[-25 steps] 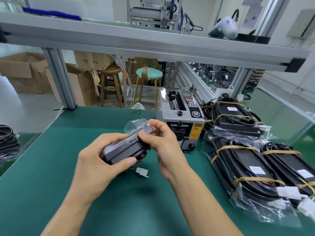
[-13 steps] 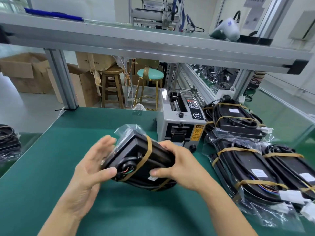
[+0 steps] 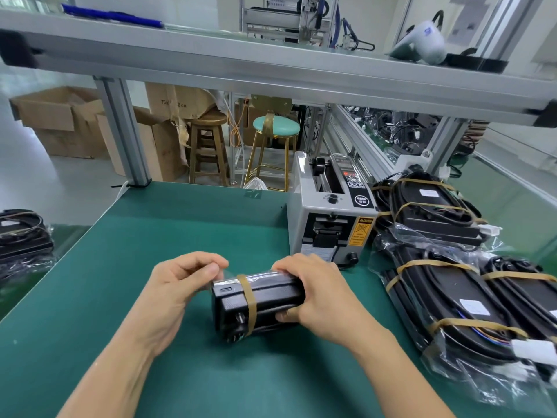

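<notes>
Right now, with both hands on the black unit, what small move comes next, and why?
Probably fold the loose bag flap down over the end of the black unit. The left hand pinches that flap above the unit, the right hand grips the other end, and the tape dispenser stands just behind, likely for sealing.

The brown cardboard box (image 3: 173, 102) shows "75" and "0 CM"; the yellow warning label (image 3: 360, 230) on the grey box-shaped tape dispenser (image 3: 304, 218) is too blurred to read.
</notes>
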The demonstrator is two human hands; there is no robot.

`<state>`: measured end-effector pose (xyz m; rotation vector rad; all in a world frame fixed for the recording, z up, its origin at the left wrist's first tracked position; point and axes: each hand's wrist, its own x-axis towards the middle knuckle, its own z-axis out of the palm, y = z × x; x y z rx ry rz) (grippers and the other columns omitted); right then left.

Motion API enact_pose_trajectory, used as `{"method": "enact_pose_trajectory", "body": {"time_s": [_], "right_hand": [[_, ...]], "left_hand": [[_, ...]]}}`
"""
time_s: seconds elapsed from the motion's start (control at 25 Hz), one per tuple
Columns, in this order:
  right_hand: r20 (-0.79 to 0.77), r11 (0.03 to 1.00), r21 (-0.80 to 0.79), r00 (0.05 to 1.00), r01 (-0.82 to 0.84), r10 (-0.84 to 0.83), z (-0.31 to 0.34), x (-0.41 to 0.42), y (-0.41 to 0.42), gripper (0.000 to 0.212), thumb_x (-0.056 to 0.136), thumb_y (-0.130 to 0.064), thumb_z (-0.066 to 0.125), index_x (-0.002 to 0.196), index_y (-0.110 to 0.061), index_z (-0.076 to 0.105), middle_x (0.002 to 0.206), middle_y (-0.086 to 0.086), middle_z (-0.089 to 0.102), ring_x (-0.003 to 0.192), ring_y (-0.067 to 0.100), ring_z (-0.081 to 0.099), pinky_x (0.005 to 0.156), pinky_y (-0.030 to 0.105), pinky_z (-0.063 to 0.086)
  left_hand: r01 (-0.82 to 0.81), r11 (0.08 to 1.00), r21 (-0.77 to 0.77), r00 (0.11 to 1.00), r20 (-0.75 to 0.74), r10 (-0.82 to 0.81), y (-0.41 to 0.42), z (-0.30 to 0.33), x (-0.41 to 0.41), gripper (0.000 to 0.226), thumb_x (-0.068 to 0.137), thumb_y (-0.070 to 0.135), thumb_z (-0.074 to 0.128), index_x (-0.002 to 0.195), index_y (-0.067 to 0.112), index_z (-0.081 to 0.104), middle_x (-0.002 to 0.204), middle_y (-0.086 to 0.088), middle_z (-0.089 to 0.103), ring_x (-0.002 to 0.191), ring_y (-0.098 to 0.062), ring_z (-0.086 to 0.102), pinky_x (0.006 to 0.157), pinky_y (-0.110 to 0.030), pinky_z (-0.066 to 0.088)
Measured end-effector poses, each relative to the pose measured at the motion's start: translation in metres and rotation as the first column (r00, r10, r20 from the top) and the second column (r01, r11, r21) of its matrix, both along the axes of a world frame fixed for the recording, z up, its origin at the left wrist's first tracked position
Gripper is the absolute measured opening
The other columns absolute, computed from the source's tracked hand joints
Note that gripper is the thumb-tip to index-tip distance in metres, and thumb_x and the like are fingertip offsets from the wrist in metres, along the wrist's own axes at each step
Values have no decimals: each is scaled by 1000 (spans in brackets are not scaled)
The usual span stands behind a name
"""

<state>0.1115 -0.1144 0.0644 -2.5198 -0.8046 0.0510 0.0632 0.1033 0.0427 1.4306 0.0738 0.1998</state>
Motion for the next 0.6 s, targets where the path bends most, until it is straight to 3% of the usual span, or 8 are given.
{"method": "enact_pose_trajectory", "body": {"time_s": [0.08, 0.12, 0.28, 0.36, 0.44, 0.52, 0.6], "right_hand": [[-9, 1000, 11, 1000, -30, 30, -1, 0, 3, 52, 66, -30, 82, 109, -36, 55, 102, -16, 56, 96, 11, 43, 93, 31, 31], [-11, 999, 17, 999, -40, 40, -1, 0, 4, 51, 65, -30, 82, 108, -36, 55, 102, -15, 56, 96, 11, 43, 94, 32, 31], [-47, 997, 80, 999, 5, -1, 0, 5, 1, 53, 63, -26, 84, 107, -35, 57, 101, -17, 57, 96, 11, 45, 96, 36, 35], [-62, 993, 115, 998, 32, -25, 1, 9, -1, 54, 63, -24, 85, 108, -34, 58, 100, -18, 55, 97, 13, 46, 97, 38, 36], [-35, 996, 92, 999, 7, -3, 2, 10, 1, 54, 64, -24, 84, 110, -32, 58, 103, -15, 57, 99, 14, 46, 99, 39, 34], [20, 999, 36, 1000, -22, 21, -2, 8, 5, 57, 65, -26, 82, 116, -33, 56, 112, -14, 57, 108, 11, 44, 107, 39, 24], [-2, 998, 40, 999, -38, 38, -7, 4, -1, 71, 66, -26, 76, 131, -37, 47, 130, -17, 45, 128, 1, 31, 117, 38, -2]], "left_hand": [[-28, 995, -93, 999, -18, 26, -7, -2, 5, 13, 68, 7, 65, 79, 11, 71, 66, -5, 66, 61, -12, 60, 62, -17, 50], [-56, 991, -121, 998, -26, 53, -10, -5, 7, 14, 66, 6, 66, 78, 12, 69, 69, -5, 67, 62, -13, 61, 62, -19, 51], [-150, 983, -103, 979, 120, 162, -11, -16, -5, 10, 75, 12, 65, 83, 13, 72, 102, -4, 72, 99, -18, 63, 90, -33, 49], [5, 999, -43, 978, 209, 4, -11, -21, -16, 30, 80, 22, 68, 109, 15, 70, 119, -6, 67, 114, -18, 59, 99, -29, 46], [115, 984, 134, 977, 167, -136, -15, -25, -21, 65, 61, 29, 80, 123, 27, 60, 126, 4, 63, 119, -9, 56, 99, -18, 42], [28, 968, 249, 990, 130, -62, -23, -30, -20, 73, 45, 31, 86, 112, 40, 61, 119, 14, 65, 111, -2, 59, 92, -10, 42], [-104, 956, 274, 985, 159, 62, -29, -34, -17, 68, 41, 26, 88, 102, 44, 62, 109, 17, 68, 103, -1, 62, 86, -6, 43]]}}
